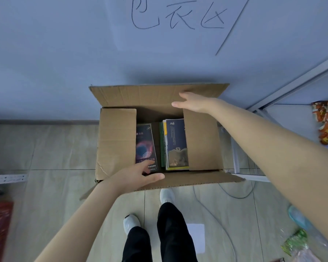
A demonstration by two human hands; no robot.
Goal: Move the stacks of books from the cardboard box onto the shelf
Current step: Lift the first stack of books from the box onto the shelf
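Left hand (pixel 138 176), fingers loosely spread, rests at the near edge of the brown cardboard box (pixel 117 140), touching the dark nebula-cover book (pixel 145 146) inside; the navy-covered book stack (pixel 176 144) lies beside it. Right hand (pixel 191 103), fingers straight, touches the far flap (pixel 144 95).

Three large Chinese characters (pixel 178 16), 包装区, are handwritten in dark marker on the pale blue wall (pixel 64 53), their tops cut off by the upper edge of the view, with a slanted line (pixel 233 29) drawn just to their right. In the box (pixel 117 140) below, the left book (pixel 145 146), dark with a red and blue nebula, carries Chinese lettering near its top and white lines near its bottom, all too blurred to read. The right book (pixel 176 140), navy with a gold pattern at its lower end, bears a small emblem and fine vertical lines of text that cannot be made out either.
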